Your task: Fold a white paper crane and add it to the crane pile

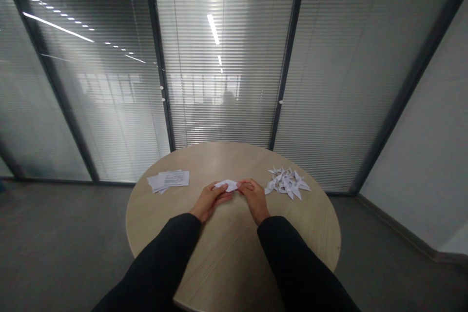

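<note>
left grip [210,202] and right grip [254,200] are both narrow, pinching a folded white paper [227,185] between them mid-bench [226,158], its long axis side to side. loose sheets [168,180] lie toward the left edge; folded cranes [287,184] sit nearer the right grip.

One round table [226,248] is in view. Two hands reach over it, one left hand [210,201] and one right hand [255,200], coming out of two black sleeves [164,248]. The hands share one piece of folded paper [226,185]. The table also carries two groups of paper: one stack of paper sheets [168,180], its sheets too overlapped to count, and one pile of paper cranes [287,183], about a dozen, too tangled for an exact number. Beyond the table are three full glass panels with blinds [223,58], and one plain wall [420,131].
</note>
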The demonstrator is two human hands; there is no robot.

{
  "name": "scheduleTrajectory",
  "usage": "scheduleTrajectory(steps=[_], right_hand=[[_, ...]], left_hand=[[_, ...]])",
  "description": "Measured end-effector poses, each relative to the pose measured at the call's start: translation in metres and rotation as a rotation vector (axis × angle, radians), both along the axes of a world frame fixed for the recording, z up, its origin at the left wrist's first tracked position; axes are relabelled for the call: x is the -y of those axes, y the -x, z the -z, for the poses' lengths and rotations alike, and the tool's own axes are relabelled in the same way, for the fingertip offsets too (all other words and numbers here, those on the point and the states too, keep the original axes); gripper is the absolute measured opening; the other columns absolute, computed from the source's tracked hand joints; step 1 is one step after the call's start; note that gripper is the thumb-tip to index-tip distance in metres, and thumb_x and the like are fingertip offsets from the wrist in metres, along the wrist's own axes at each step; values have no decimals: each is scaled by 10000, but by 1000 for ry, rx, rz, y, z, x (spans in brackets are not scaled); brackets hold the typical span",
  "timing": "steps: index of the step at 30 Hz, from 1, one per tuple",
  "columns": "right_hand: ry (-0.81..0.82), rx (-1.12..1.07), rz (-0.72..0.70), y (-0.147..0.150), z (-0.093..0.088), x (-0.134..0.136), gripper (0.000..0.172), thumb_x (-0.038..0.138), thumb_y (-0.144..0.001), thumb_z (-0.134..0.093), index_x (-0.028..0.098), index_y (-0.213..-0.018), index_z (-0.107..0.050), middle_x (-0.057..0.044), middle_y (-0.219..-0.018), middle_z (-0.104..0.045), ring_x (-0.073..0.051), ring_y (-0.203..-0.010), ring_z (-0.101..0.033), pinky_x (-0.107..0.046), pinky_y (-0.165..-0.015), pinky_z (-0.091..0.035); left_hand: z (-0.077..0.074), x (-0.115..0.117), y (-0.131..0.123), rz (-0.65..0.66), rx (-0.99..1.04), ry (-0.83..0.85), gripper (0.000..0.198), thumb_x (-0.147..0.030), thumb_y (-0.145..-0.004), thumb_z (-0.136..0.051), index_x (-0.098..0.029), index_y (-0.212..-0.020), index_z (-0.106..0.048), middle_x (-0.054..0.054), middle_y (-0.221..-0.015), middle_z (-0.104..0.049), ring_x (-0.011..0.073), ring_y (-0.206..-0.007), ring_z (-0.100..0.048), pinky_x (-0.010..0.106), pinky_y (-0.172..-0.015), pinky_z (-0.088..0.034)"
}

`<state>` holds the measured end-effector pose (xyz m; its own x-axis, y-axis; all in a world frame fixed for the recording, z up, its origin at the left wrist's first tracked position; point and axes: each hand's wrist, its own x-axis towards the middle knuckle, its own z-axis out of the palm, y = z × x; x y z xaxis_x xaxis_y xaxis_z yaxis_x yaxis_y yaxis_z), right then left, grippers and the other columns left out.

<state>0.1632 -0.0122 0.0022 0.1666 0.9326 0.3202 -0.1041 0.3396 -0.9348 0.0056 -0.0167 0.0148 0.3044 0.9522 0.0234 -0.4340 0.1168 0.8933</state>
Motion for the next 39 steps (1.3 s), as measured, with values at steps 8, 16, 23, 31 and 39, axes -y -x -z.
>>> scheduleTrajectory(steps=[8, 16, 23, 31, 39], right_hand=[[-245, 338, 54, 1, -3, 7, 226, 349, -748, -633, 246, -942, -683, -51, -1004, -639, -206, -950, -584, -324, -808, -464], [-443, 594, 26, 2, 10, -2, 139, 257, -751, -671, 262, -883, -713, -59, -1115, -567, -205, -1090, -508, -381, -976, -382], [-461, 618, 54, 2, 10, -1, 93, 240, -754, -674, 243, -838, -714, -69, -1035, -586, -208, -1023, -534, -382, -917, -419], [-438, 614, 69, 4, 7, 0, 79, 238, -765, -660, 221, -817, -717, -68, -957, -594, -195, -936, -559, -357, -859, -446], [-434, 609, 48, 4, 3, 3, 81, 223, -740, -678, 230, -814, -711, -61, -948, -596, -199, -924, -563, -367, -853, -453]], left_hand=[[0, -3, -2, -84, 47, 59, 135, -107, -769, -613, -74, -900, -613, 126, -888, -695, 156, -765, -674, 260, -767, -544], [0, -3, -2, -97, 19, 43, 87, -90, -754, -606, -86, -841, -597, 98, -792, -690, 123, -637, -660, 225, -689, -540], [7, -7, -2, -83, -1, -20, 120, -207, -746, -654, -108, -778, -594, 43, -704, -663, 108, -604, -638, 217, -642, -531], [6, -6, -2, -80, -67, -59, 182, -262, -736, -669, -107, -789, -591, 57, -704, -684, 124, -611, -650, 245, -690, -529], [8, -9, -1, -106, -113, -32, 150, -238, -742, -653, -109, -786, -590, 60, -675, -684, 129, -559, -646, 258, -654, -535]])
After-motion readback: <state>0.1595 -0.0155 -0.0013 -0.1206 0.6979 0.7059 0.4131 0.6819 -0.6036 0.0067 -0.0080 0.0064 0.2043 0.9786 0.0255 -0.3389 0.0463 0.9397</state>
